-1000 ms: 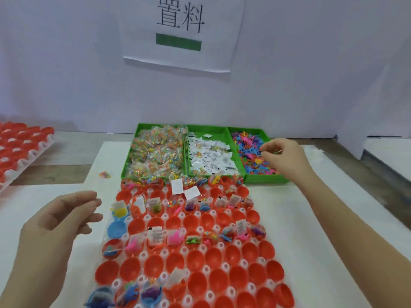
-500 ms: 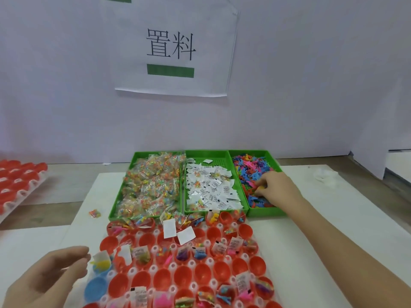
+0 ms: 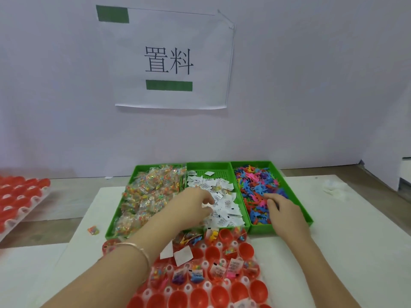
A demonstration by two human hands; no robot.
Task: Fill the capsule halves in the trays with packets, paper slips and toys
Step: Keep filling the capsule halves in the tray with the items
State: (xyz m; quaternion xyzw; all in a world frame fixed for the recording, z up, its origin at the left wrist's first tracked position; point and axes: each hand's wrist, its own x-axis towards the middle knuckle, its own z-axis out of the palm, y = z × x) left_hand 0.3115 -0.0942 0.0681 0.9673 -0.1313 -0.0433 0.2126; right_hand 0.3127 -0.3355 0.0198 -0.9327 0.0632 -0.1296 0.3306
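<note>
Three green bins stand side by side behind the capsule tray (image 3: 188, 287). They hold clear packets (image 3: 151, 196), white paper slips (image 3: 229, 210) and coloured plastic toys (image 3: 255, 185). My left hand (image 3: 191, 207), a thin bracelet on its wrist, reaches over the tray into the slip bin, and its curled fingers pinch at slips. My right hand (image 3: 282, 210) lies in the toy bin, fingers bent down into the pile with the tips hidden. Several red capsule halves (image 3: 240, 291) are bare. Others hold packets, slips and toys.
A second tray of red halves (image 3: 17, 201) sits at the far left. One stray packet (image 3: 93, 230) lies on the white mat (image 3: 355, 241) left of the bins. A crumpled white scrap (image 3: 335, 187) lies far right. A paper sign (image 3: 169, 61) hangs on the wall behind.
My left hand has moved from beside the tray's left edge forward into the slip bin. My right hand has stayed in the toy bin. The view has tilted upward, showing less of the tray.
</note>
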